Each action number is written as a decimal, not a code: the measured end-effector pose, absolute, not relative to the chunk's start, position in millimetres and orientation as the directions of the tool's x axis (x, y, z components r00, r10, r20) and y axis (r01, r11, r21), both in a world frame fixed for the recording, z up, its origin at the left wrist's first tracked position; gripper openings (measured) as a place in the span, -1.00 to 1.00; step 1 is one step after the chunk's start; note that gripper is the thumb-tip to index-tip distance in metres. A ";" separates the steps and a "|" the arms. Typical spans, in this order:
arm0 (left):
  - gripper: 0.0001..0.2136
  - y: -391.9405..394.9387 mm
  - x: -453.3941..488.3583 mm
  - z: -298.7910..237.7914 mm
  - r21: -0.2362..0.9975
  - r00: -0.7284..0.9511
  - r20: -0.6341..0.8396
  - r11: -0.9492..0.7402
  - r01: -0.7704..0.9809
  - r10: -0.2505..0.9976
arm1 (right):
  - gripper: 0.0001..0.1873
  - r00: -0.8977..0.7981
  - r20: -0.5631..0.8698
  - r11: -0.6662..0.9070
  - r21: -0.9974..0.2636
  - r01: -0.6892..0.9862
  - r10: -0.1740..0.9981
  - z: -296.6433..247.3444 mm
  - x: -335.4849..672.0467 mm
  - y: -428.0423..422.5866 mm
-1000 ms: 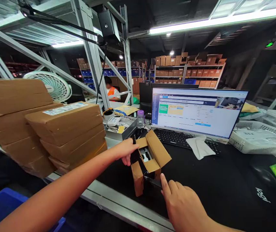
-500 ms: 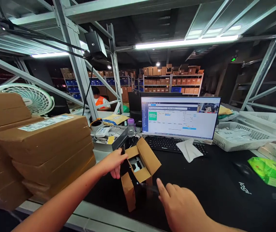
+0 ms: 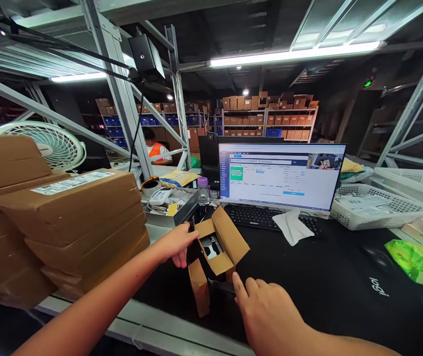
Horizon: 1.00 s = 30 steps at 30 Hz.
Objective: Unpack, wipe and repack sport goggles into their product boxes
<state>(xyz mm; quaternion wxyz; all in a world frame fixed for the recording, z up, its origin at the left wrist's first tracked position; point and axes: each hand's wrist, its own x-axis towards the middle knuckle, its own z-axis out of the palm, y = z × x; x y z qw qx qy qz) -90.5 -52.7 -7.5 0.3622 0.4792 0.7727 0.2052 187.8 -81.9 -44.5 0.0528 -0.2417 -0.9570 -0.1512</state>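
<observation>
An open cardboard box (image 3: 235,240) stands tilted on the black desk mat, its flaps spread. A black-and-white printed item (image 3: 213,246) shows inside. My left hand (image 3: 177,244) is closed at the box's left edge, thumb on top and fingers curled below; a dark strip there is hard to make out. In front stands a brown cardboard piece (image 3: 199,289), a flap or a separate piece, I cannot tell which. My right hand (image 3: 266,306) is wrapped round a dark utility knife (image 3: 223,287), index finger stretched along it. Its tip points left, close to the cardboard piece.
Stacked brown cartons (image 3: 85,217) crowd the left, with a fan (image 3: 48,143) behind. A monitor (image 3: 278,178), a keyboard (image 3: 248,216) and a crumpled white paper (image 3: 293,227) sit beyond the box. White baskets (image 3: 378,207) and a green packet (image 3: 415,262) lie right. A person in an orange vest (image 3: 155,151) sits farther back.
My right hand and the knife have moved slightly left, nearer the box. The box's spread flaps tilt a little differently. The view has shifted slightly.
</observation>
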 end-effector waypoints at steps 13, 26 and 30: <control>-0.59 -54.7 -89.4 -7.4 0.715 -0.273 -0.337 0.433 0.549 0.901 | -0.35 -0.873 0.250 0.816 0.317 0.483 0.419 -52.5 182.9 -81.2; -0.42 -76.5 -100.4 -47.9 0.918 -0.399 -0.138 0.268 0.291 0.906 | -0.43 -0.795 0.280 0.753 0.265 0.602 0.538 -51.8 202.7 -60.2; -0.36 -96.7 -100.1 -77.8 0.937 -0.531 -0.089 0.251 0.242 0.843 | -0.59 -0.758 0.311 0.812 -0.088 0.577 0.573 -33.0 234.1 -40.7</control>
